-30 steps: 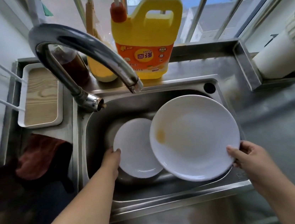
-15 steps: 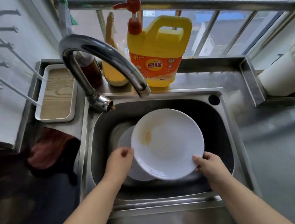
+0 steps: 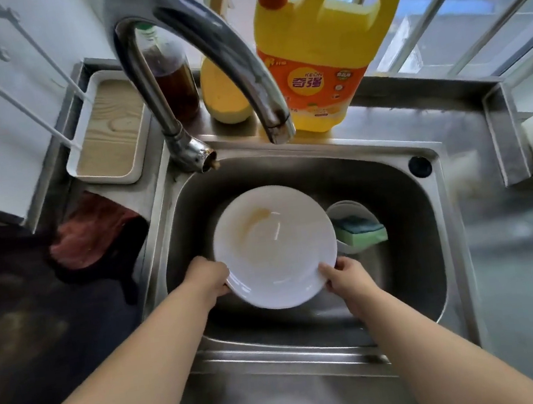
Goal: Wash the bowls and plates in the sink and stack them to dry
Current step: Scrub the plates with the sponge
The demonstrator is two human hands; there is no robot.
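- Plate [image 3: 274,248]: white, held low inside the sink [image 3: 400,185], face up, with an orange-brown smear on its upper left inner surface.
- Left hand [image 3: 209,277]: grips the plate's lower left rim; its fingers run under the plate and are hidden.
- Right hand [image 3: 346,276]: holds the plate's lower right rim, thumb on the upper face, fingers curled beneath.
- Bowl [image 3: 346,207]: white, in the sink just right of the plate, partly covered by it.
- Sponge [image 3: 361,232]: green with a dark top, lying in the bowl.
- Tap [image 3: 206,51]: curved metal spout, mouth above the sink's rear edge; no water is running.
- Detergent jug [image 3: 325,60]: yellow, on the ledge behind the sink.
- Tray [image 3: 109,134]: white-rimmed, wood-lined, left of the tap.
- Cloth [image 3: 91,233]: reddish, left of the sink.
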